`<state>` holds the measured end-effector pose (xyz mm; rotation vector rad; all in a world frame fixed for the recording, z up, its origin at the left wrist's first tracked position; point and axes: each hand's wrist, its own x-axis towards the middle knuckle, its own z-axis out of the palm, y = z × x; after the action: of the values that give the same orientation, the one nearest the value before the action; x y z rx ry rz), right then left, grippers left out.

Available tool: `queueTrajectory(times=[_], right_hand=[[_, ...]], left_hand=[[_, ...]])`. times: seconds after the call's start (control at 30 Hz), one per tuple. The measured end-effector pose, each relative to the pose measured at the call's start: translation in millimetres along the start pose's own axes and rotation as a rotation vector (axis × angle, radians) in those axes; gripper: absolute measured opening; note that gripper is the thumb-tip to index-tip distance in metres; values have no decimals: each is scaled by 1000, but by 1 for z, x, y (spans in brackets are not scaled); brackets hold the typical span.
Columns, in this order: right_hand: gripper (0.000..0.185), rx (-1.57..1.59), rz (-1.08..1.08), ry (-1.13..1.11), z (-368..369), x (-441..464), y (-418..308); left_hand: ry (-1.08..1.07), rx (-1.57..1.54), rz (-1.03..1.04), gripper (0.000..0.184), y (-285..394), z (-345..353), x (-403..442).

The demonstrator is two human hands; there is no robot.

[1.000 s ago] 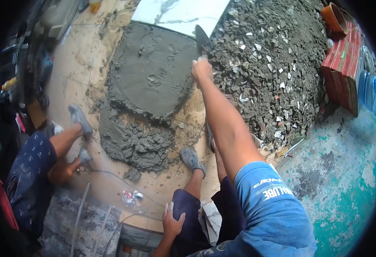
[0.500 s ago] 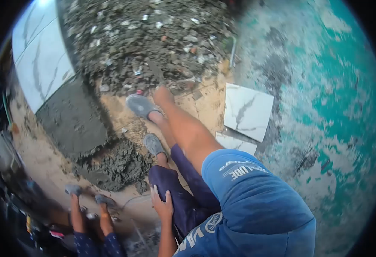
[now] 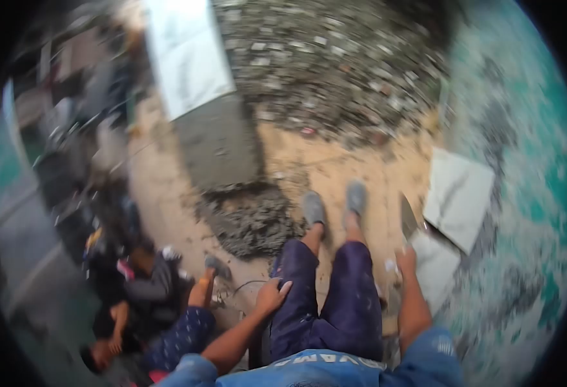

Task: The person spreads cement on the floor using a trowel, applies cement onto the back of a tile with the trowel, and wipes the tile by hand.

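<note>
My right hand (image 3: 406,259) is closed around the handle of a trowel (image 3: 408,218), whose pointed metal blade extends forward. It hangs beside my right leg, close to two loose white marbled tiles (image 3: 459,197) leaning or lying by the worn green wall or floor. My left hand (image 3: 272,297) rests on my left thigh with its fingers extended and nothing visible in it. Ahead on the left, a smoothed grey mortar bed (image 3: 220,145) adjoins a row of white tiles (image 3: 196,68). A rough mortar heap (image 3: 254,222) lies at the near end of the bed.
Rubble (image 3: 335,64) covers the ground ahead. My feet stand on a sandy tan floor (image 3: 335,161). Other people (image 3: 167,309) are at the lower left, near blurred clutter. A worn green-and-grey surface (image 3: 522,193) runs along the right.
My right arm has swung back from over the rubble to my right side, bringing the trowel near the loose tiles. My view has turned left, and my left hand stays on my thigh.
</note>
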<state>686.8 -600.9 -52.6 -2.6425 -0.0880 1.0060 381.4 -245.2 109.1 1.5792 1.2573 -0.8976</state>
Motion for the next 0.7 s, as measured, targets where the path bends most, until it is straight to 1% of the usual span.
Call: queueTrajectory(times=[0.03,0.07,0.1,0.13,0.17,0.2,0.23,0.27,0.3,0.33,0.37,0.4,0.43,0.47,0.5,0.53,0.57,0.6,0.63,0.67,0.7], right_hand=[[47,-215,182,-45,-24,-24,-8],[53,-228,124,-71,-32,-46,25],[54,-293,200,-45,-48,-72,19],[51,-229,255,-118,-74,-94,23],[47,-141,249,-44,-66,-109,74],[43,-51,245,28,-55,-113,119],[43,-45,218,23,-65,-110,123],[40,38,270,-66,-79,-117,118],[38,125,326,-153,-94,-127,106],[33,175,426,-202,-116,-132,73],[33,177,418,-202,-130,-131,50],[30,163,371,-200,-141,-130,34],[27,149,334,-194,-150,-137,34],[27,155,349,-179,-133,-111,91],[26,-151,-61,-93,-104,-104,138],[30,-248,-126,-271,-121,-107,113],[38,-133,-183,97,-86,-110,159],[46,62,171,82,-148,-140,52],[51,125,210,26,-141,-133,71],[50,15,183,45,-173,-154,23],[53,25,254,3,-188,-163,11]], left_hand=[[77,-34,-42,49,-1,-3,-5],[50,58,23,44,-6,-4,-7],[13,157,94,41,-10,-3,-9],[80,176,141,31,-8,11,-18],[109,161,136,31,-3,10,-24],[124,186,148,27,4,7,-26],[137,218,156,23,10,10,-32],[185,222,165,17,10,19,-32],[198,221,163,17,5,29,-27],[275,177,216,13,1,40,-21],[347,133,270,10,2,48,-23],[354,132,274,10,11,51,-30],[366,144,284,10,22,51,-37],[365,161,305,11,35,51,-44],[357,196,295,13,46,48,-50],[316,239,322,15,55,51,-50],[286,267,359,18,57,56,-44],[246,279,386,27,61,62,-41],[208,269,449,36,62,66,-31],[41,242,251,43,89,59,-27],[83,213,464,44,93,71,-19]])
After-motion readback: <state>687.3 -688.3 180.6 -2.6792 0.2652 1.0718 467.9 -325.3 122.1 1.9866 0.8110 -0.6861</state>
